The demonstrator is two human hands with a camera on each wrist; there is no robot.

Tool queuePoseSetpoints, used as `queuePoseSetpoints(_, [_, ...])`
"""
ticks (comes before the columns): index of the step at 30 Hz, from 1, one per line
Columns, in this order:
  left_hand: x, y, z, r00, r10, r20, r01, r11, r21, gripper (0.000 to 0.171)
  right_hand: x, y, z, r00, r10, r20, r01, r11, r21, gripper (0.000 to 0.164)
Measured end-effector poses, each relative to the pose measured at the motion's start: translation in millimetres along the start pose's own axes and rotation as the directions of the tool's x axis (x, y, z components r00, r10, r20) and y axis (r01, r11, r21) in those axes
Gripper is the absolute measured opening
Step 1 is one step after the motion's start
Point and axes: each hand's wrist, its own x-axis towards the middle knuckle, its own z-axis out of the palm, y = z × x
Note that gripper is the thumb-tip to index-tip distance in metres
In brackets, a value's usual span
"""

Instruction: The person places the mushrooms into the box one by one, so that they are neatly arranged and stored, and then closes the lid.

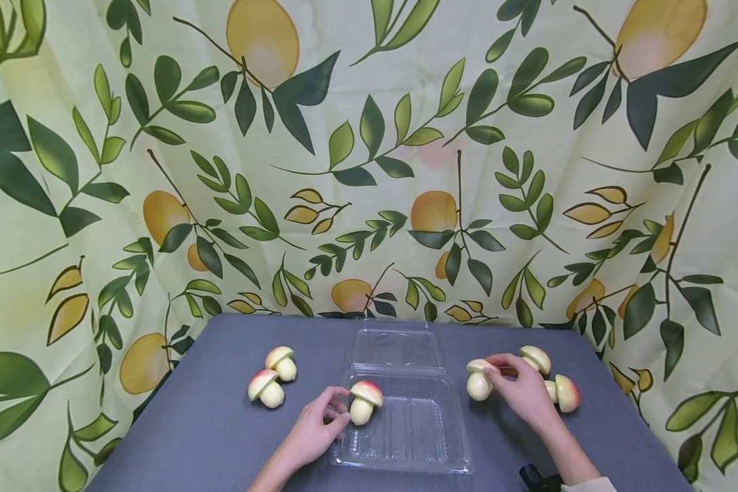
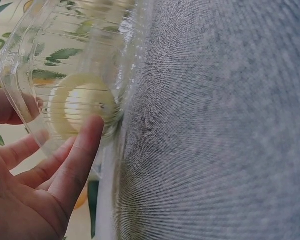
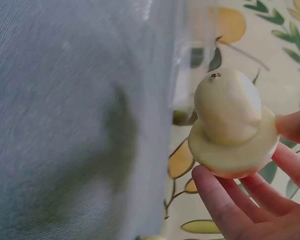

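My right hand point(image 1: 524, 389) pinches a toy mushroom point(image 1: 479, 386) by its red-tinged cap, to the right of a clear plastic clamshell box point(image 1: 464, 447). In the right wrist view, this mushroom's pale rounded stem point(image 3: 227, 105) points away from the fingers. Another mushroom point(image 1: 363, 408) lies at the left side of the box. Beside it, my left hand point(image 1: 312, 429) has its fingers loosely bent and parted at the box's left edge. Through the clear wall, the left wrist view shows the mushroom's pale underside point(image 2: 87, 107); whether a fingertip touches the wall, I cannot tell.
Two mushrooms point(image 1: 267, 389) lie close together on the left of the grey table point(image 1: 190, 417). Two more point(image 1: 567, 393) lie just past my right hand. The box's lid point(image 1: 396, 348) is folded back. A black object point(image 1: 534, 478) shows by my right wrist. Leaf-patterned cloth hangs behind.
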Motion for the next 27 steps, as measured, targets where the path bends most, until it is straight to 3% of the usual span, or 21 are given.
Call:
queuePoseSetpoints(16, [0.4,-0.4,0.0,1.0,0.017,-0.011,-0.016,0.999,0.036,0.035,-9.4,-35.2,1.1,0.996,-0.084,-0.027,0.086,0.995,0.053,0.023])
queuePoseSetpoints(27, [-0.4,1.1,-0.1,1.0,0.003,-0.006,-0.002,0.999,0.047,0.035,-18.5,-56.0,16.4,0.996,-0.082,-0.029,0.084,0.992,0.092,0.019])
